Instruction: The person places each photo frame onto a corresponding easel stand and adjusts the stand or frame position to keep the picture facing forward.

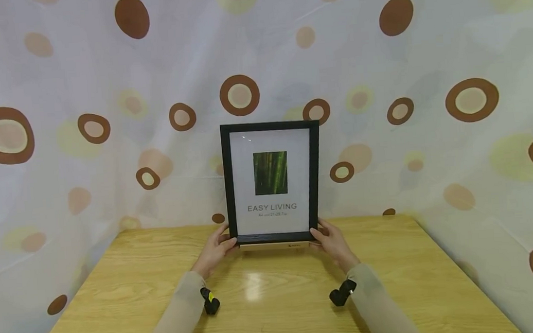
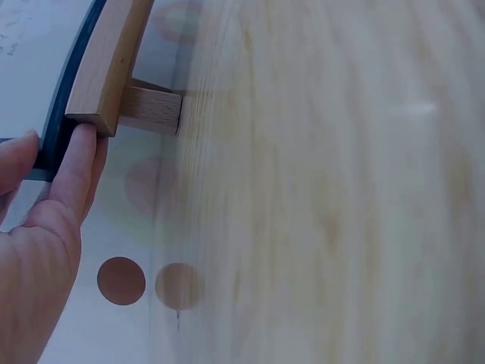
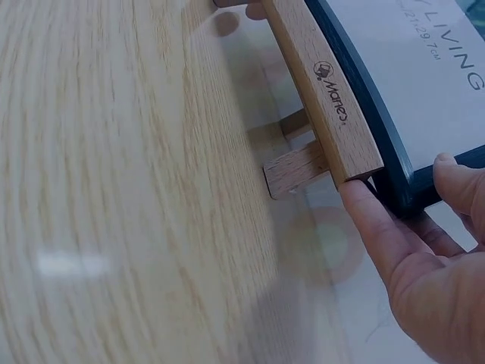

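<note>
A black picture frame (image 1: pixel 272 179) stands upright, its white sheet showing a green bamboo picture and the words EASY LIVING. Below its bottom edge runs the ledge of a wooden tabletop easel (image 1: pixel 274 246), whose short legs reach the tabletop in both wrist views. My left hand (image 1: pixel 215 251) grips the frame's lower left corner, thumb in front and fingers beneath and behind. At the lower right corner, my right hand (image 1: pixel 334 241) holds the frame likewise. In the right wrist view, a finger touches the end of the easel's ledge (image 3: pixel 326 91). The easel's back is hidden by the frame.
A light wooden table (image 1: pixel 258 316) stretches beneath both arms. Behind it and at the sides hangs a pale cloth (image 1: pixel 258 48) with brown and yellow dots. Small black devices are strapped to the left wrist (image 1: pixel 210 301) and right wrist (image 1: pixel 343 292).
</note>
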The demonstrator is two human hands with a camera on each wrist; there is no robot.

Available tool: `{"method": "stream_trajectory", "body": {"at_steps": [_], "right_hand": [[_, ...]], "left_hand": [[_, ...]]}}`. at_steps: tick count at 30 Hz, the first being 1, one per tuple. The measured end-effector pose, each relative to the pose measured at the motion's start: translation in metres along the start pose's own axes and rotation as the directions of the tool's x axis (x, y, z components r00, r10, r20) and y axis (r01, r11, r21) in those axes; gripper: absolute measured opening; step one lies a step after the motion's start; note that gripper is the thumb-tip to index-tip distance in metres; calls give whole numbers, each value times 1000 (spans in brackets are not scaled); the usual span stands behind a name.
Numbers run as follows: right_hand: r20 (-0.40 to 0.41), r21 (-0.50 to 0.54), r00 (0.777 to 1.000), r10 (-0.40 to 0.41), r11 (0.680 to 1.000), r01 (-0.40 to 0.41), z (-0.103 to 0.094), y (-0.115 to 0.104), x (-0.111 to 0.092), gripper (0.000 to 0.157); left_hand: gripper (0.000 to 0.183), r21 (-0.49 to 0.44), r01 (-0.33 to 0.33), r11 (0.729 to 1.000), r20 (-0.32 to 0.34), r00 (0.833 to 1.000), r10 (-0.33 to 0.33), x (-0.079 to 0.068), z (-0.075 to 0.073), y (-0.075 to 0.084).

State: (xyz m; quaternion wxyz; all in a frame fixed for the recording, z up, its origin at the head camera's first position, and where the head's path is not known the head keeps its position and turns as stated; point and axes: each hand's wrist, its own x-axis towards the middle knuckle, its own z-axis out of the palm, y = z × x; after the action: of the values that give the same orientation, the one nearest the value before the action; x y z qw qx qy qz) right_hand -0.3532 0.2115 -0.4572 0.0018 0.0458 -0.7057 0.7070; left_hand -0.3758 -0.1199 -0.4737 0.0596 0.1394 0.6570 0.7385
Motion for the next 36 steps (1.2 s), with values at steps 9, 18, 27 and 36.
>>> {"method": "stream_trajectory", "body": {"at_steps": [9, 18, 27, 36], "right_hand": [[0, -15, 1000, 13, 1000, -13, 9, 3, 4, 55], [1, -4, 1000, 15, 1000, -15, 15, 0, 7, 57], [-3, -2, 1000, 21, 1000, -21, 19, 3, 8, 59], [-9, -10, 1000, 14, 1000, -14, 21, 3, 9, 60]], "left_hand": [[57, 39, -8, 999, -36, 999, 9, -3, -7, -1], [58, 40, -1, 999, -36, 999, 2, -2, -11, 1], [58, 49, 4, 999, -46, 999, -2, -3, -15, 2], [58, 46, -9, 999, -49, 999, 12, -3, -14, 3]]}}
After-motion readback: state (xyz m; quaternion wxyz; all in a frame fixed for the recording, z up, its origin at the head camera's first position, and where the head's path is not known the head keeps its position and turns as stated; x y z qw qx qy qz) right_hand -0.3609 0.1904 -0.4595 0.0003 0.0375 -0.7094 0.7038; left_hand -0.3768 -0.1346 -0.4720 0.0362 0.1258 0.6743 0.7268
